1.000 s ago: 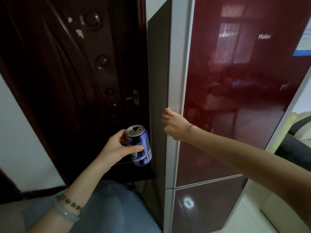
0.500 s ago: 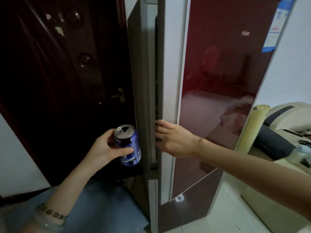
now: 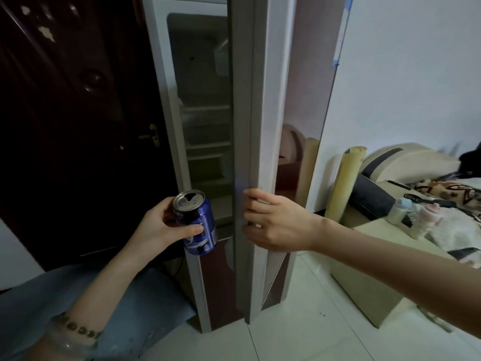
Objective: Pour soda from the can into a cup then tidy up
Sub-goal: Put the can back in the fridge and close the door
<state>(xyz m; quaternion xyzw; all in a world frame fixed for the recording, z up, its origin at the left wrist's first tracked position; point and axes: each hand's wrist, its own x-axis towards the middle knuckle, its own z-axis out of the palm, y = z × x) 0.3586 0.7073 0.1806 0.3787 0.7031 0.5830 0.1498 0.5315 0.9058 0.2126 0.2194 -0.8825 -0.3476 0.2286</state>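
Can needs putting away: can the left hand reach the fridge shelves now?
Probably, but tightly: the door, gripped by the right hand, leaves the left hand a narrow gap to the shelves.

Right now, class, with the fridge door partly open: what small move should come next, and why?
Probably the right hand should pull the fridge door further open. Its fingers curl round the door's edge, yet the gap onto the shelves looks narrow, and the left hand holds the opened can just outside it.
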